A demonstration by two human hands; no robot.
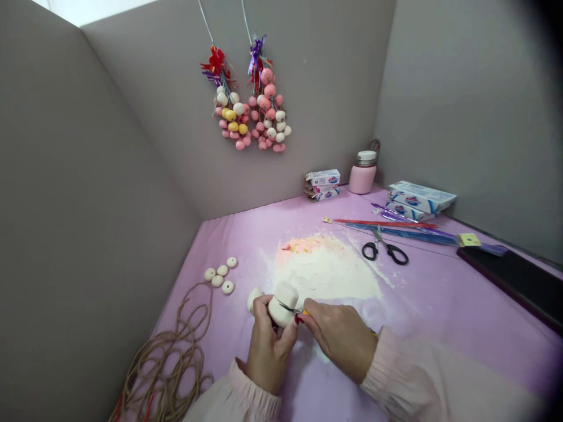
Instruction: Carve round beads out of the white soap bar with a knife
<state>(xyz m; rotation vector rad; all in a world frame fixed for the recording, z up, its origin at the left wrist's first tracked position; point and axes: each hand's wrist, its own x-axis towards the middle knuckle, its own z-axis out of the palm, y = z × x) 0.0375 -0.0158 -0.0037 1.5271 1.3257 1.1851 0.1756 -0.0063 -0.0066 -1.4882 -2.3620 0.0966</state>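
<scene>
My left hand grips a rounded white piece of soap between thumb and fingers. In my right hand is a small knife with a yellow handle, most of it hidden by the fingers. Its thin dark blade lies against the soap's side. Another white lump sits just behind my left fingers, partly covered. Beyond both hands spreads a heap of white shavings, tinged pink and yellow at its far edge. Several small white beads with holes lie to the left.
Tangled brown cord lies front left. Black-handled scissors, ribbons and a dark flat case are at right. Boxes, more boxes and a pink jar stand behind. Bead bunches hang on the grey partition.
</scene>
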